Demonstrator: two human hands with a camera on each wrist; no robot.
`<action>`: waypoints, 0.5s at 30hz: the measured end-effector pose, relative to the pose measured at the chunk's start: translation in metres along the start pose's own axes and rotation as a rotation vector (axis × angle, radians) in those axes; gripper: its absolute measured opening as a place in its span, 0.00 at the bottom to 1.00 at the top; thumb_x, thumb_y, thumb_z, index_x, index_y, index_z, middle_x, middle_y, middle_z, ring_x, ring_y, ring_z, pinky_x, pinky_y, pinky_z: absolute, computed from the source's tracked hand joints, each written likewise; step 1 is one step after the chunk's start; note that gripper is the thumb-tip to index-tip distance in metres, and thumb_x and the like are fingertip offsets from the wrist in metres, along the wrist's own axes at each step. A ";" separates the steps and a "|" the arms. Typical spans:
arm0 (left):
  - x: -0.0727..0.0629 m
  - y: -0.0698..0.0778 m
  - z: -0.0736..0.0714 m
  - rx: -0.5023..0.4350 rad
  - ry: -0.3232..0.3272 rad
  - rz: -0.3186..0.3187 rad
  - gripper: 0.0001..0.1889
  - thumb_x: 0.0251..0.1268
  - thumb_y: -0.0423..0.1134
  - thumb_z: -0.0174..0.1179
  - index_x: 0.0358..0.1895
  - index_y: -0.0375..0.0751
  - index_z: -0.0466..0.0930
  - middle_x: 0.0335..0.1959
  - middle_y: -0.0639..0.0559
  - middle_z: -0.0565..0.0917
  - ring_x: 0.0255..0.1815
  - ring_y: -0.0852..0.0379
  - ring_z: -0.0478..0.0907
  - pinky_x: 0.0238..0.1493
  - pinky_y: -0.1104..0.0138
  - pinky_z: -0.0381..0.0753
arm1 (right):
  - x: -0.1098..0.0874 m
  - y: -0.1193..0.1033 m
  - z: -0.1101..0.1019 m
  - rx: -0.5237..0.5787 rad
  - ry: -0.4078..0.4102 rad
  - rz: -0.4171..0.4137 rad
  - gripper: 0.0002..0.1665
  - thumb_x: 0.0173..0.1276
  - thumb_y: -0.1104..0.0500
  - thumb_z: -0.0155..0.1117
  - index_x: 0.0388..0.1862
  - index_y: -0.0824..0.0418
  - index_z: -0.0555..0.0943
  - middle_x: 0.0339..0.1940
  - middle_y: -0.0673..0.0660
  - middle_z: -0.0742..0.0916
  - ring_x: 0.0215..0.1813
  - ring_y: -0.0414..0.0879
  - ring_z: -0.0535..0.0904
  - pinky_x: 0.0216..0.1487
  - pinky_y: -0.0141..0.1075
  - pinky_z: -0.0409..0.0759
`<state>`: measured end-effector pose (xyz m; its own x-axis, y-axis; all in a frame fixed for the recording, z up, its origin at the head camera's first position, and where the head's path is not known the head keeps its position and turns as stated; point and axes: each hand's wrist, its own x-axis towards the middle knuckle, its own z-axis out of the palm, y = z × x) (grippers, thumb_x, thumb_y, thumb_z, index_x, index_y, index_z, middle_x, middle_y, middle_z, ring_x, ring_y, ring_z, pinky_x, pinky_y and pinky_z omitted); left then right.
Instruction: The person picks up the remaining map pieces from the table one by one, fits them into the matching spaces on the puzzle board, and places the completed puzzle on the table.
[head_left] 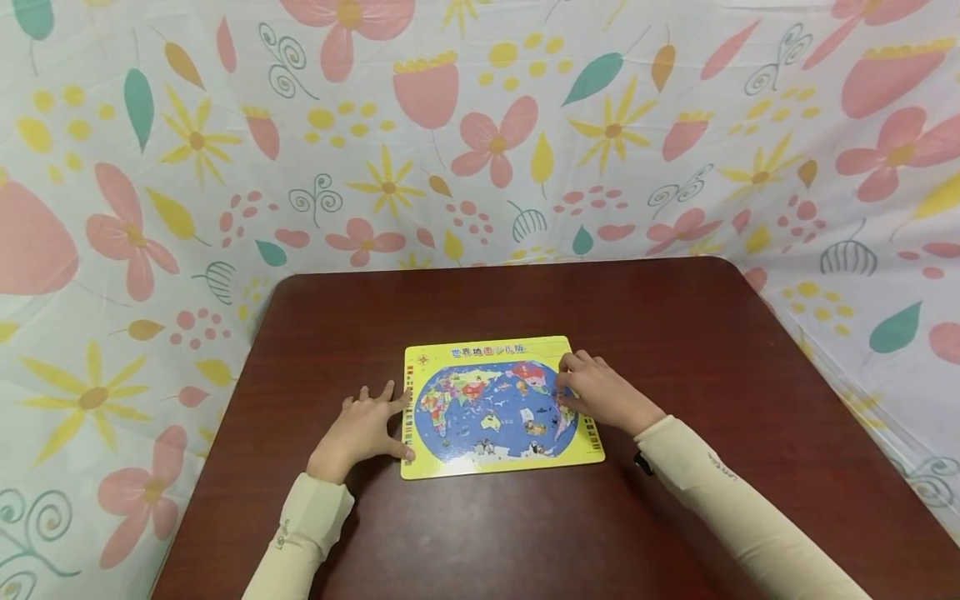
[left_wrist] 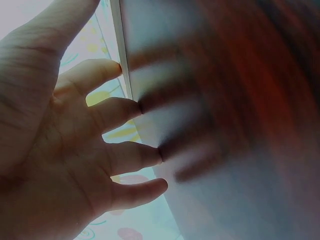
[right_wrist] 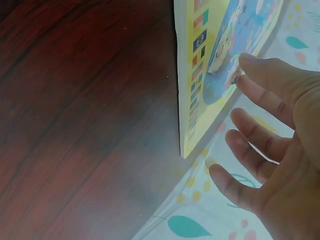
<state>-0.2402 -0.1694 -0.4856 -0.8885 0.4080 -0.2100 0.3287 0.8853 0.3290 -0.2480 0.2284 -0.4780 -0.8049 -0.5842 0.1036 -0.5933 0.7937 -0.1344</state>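
A world-map puzzle board point(head_left: 487, 468) with a yellow border and Chinese title lies flat on the table. My left hand point(head_left: 365, 427) is at the board's left edge, fingers spread, with the thumb resting on its lower left border. In the left wrist view the fingers point(left_wrist: 125, 157) reach down to the dark tabletop, apart from one another. Over the map's right side, my right hand point(head_left: 603, 393) pinches a small puzzle piece point(right_wrist: 234, 79) between thumb and forefinger; the piece is mostly hidden. Its other fingers stay loosely bent, off the board.
The table point(head_left: 480, 542) is dark red-brown wood with rounded far corners. A white cloth point(head_left: 480, 125) printed with flowers and leaves hangs behind it and along both sides. Flags line the board's left and right borders.
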 end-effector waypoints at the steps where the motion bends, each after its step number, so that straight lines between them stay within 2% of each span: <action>1: 0.000 0.000 0.000 0.000 -0.001 0.002 0.54 0.42 0.60 0.80 0.76 0.45 0.68 0.76 0.30 0.60 0.69 0.15 0.57 0.64 0.29 0.58 | 0.000 0.000 0.001 -0.006 -0.005 -0.001 0.06 0.61 0.59 0.78 0.36 0.57 0.89 0.43 0.57 0.81 0.44 0.51 0.71 0.42 0.47 0.73; 15: 0.001 0.001 0.000 0.002 -0.001 0.002 0.55 0.41 0.61 0.80 0.76 0.46 0.68 0.76 0.31 0.60 0.69 0.16 0.57 0.64 0.29 0.57 | 0.001 0.000 0.005 0.007 -0.055 0.025 0.06 0.62 0.59 0.77 0.38 0.56 0.89 0.42 0.56 0.82 0.42 0.49 0.72 0.42 0.46 0.73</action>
<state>-0.2407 -0.1680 -0.4855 -0.8877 0.4096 -0.2105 0.3309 0.8852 0.3271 -0.2490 0.2272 -0.4828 -0.8184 -0.5727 0.0462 -0.5729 0.8071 -0.1430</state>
